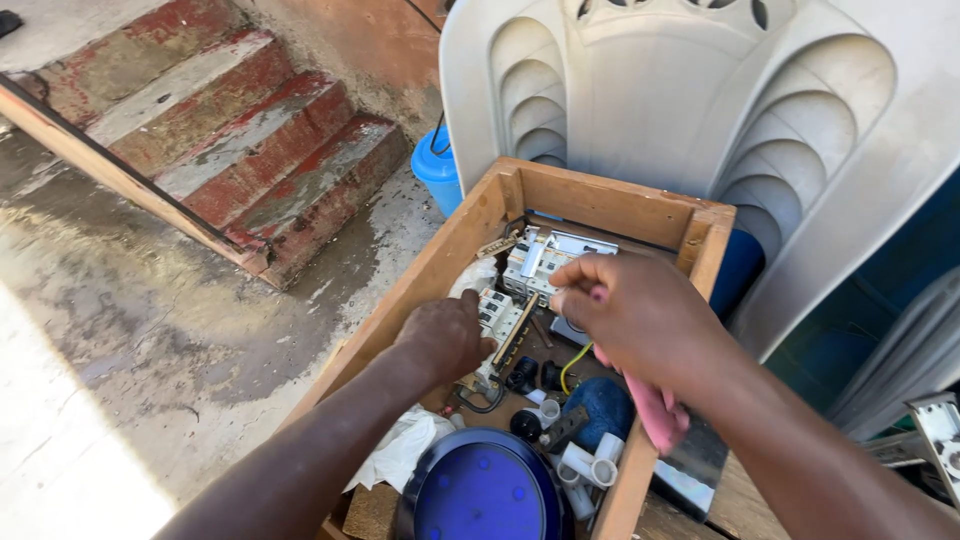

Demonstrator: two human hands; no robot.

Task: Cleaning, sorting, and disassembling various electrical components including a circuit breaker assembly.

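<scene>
While both hands (540, 325) dig in the wooden box (590, 205), the right pinches a pink cloth (655, 410), left curled.

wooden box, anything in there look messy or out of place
Yes. The open wooden box holds a loose jumble: white circuit breakers lie tilted, with short white plastic pipe pieces and a round blue lid piled beside them. The left hand reaches among them; the right hand holds a pink cloth.

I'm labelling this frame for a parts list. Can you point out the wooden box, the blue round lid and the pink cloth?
wooden box (610, 203): head view, on its far wall.
blue round lid (480, 495): head view, on its flat top.
pink cloth (655, 415): head view, on the fold hanging below the right hand (640, 320).
</scene>
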